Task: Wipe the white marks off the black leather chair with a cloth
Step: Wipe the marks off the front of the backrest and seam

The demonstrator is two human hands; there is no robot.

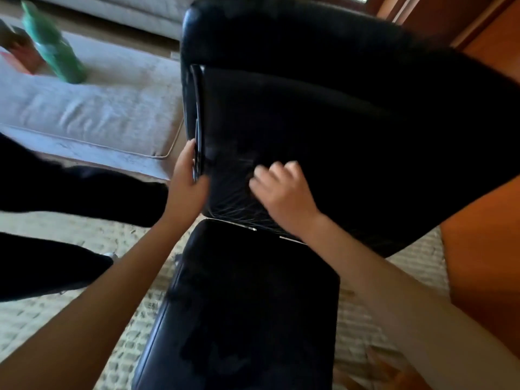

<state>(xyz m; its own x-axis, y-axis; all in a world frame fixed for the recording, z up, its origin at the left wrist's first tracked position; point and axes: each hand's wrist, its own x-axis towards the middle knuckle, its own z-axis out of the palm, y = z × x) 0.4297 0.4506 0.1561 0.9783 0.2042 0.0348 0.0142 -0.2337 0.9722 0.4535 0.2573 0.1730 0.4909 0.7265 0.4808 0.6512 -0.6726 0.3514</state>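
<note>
The black leather chair [337,114] fills the upper middle of the head view, seen from above. Thin white streaks [236,204] fan across the near left corner of its seat. My left hand [187,181] grips the shiny frame strip [199,114] on the chair's left side, thumb on top. My right hand [281,192] rests on the seat just right of the streaks, blurred, with its fingers curled round a dark wad that looks like a cloth [250,178]. The wad barely stands out against the leather.
A black leather footstool [247,305] stands right in front of the chair, between my forearms. At left are a beige sofa cushion [84,108], a green bottle [53,52] and a person's dark-clad legs [56,192]. Wooden furniture [484,249] is close on the right. A woven rug [42,319] covers the floor.
</note>
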